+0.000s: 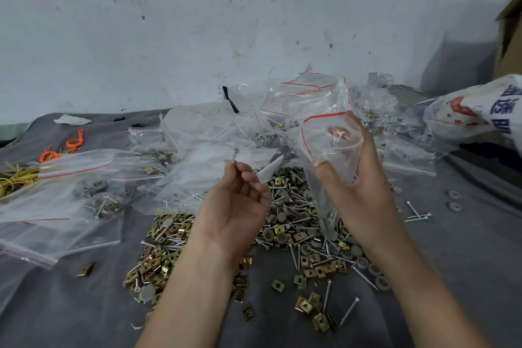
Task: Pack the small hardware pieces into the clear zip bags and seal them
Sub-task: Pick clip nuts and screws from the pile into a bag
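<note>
Two bare forearms rise from the six o'clock edge over a grey cloth (452,277) strewn with a loose heap of hardware (293,237): brass-coloured square clips, long silver screws and grey round caps. The left hand (237,206), just left of centre, is curled palm-up, its thumb and forefinger pinched on a screw (234,156) that stands upright above the fingertips, with a white tapered plastic piece (269,171) jutting toward one o'clock from the same fingers. The right hand (364,189), toward three o'clock of centre, grips a clear zip bag (327,138) with a red seal line, thumb in front and fingers behind, its mouth gaping open toward the left hand. Filled and empty zip bags (65,206) pile from nine o'clock round to two o'clock, against a stained white wall (226,22).
</note>
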A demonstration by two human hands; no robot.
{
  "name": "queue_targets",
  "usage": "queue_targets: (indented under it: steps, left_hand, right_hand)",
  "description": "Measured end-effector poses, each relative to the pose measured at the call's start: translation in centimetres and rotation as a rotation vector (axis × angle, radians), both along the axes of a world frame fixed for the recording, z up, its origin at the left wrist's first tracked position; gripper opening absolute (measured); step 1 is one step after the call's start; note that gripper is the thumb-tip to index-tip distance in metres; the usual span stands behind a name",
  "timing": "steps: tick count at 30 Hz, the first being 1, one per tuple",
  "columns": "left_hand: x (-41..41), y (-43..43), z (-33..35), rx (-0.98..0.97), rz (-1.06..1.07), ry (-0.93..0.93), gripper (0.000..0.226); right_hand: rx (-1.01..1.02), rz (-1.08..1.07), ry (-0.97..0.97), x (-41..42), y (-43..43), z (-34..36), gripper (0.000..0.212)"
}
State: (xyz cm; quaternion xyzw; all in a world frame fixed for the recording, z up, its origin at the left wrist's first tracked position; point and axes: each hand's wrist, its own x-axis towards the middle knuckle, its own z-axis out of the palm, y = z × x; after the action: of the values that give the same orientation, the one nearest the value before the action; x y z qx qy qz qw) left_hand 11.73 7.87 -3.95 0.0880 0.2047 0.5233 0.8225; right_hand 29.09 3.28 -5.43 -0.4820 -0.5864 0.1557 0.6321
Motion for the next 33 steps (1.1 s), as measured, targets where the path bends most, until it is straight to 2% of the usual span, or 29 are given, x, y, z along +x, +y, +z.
queue_targets:
  steps: [3, 5, 10, 13, 15, 18, 25, 28, 31, 33]
  left_hand:
    - [-0.1, -0.3, 1.1, 0.048, 0.049, 0.086, 0.018]
    - [-0.1, -0.8, 2.5, 0.169, 0.123, 0.262, 0.019]
    - [0.0, -2.8, 7.2, 0.727, 0.544, 0.904, 0.031]
    - [0.7, -3.6, 8.6, 0.994, 0.686, 0.993, 0.025]
    - [1.9, -3.6, 8.5, 1.081, 0.663, 1.068, 0.016]
    - [3.5, -3.3, 7.5, 1.14, 0.509, 1.293, 0.01]
    - [0.8, -2.3, 8.5, 1.108, 0.703, 1.168, 0.015]
    - [-0.8, -1.2, 7.4, 1.057, 0.582, 1.27, 0.013]
    - [-1.8, -0.1, 5.1, 1.067, 0.26, 1.612, 0.012]
    - [-2.1, 0.3, 3.1, 1.104, 0.006, 1.846, 0.019]
  right_hand:
    - [-0.011, 0.001, 0.002, 0.0, -0.1, 0.1, 0.076]
    - [-0.015, 0.0, -0.003, 0.0, -0.2, 0.1, 0.076]
    - [-0.037, 0.031, -0.001, 0.0, -0.1, -0.1, 0.078]
    - [-0.04, 0.021, -0.024, -0.2, 0.1, -0.2, 0.079]
    - [-0.029, 0.021, -0.018, -0.3, 0.2, -0.2, 0.079]
    - [-0.019, -0.002, -0.02, -0.5, 0.3, -0.2, 0.079]
    - [0.011, 0.033, 0.084, -0.1, 0.0, 0.2, 0.069]
    - [0.024, 0.056, 0.172, 0.4, 0.2, 0.6, 0.064]
    - [0.037, 0.096, 0.275, 0.9, 0.2, 1.0, 0.061]
    - [0.009, 0.122, 0.382, 1.3, 0.2, 1.3, 0.066]
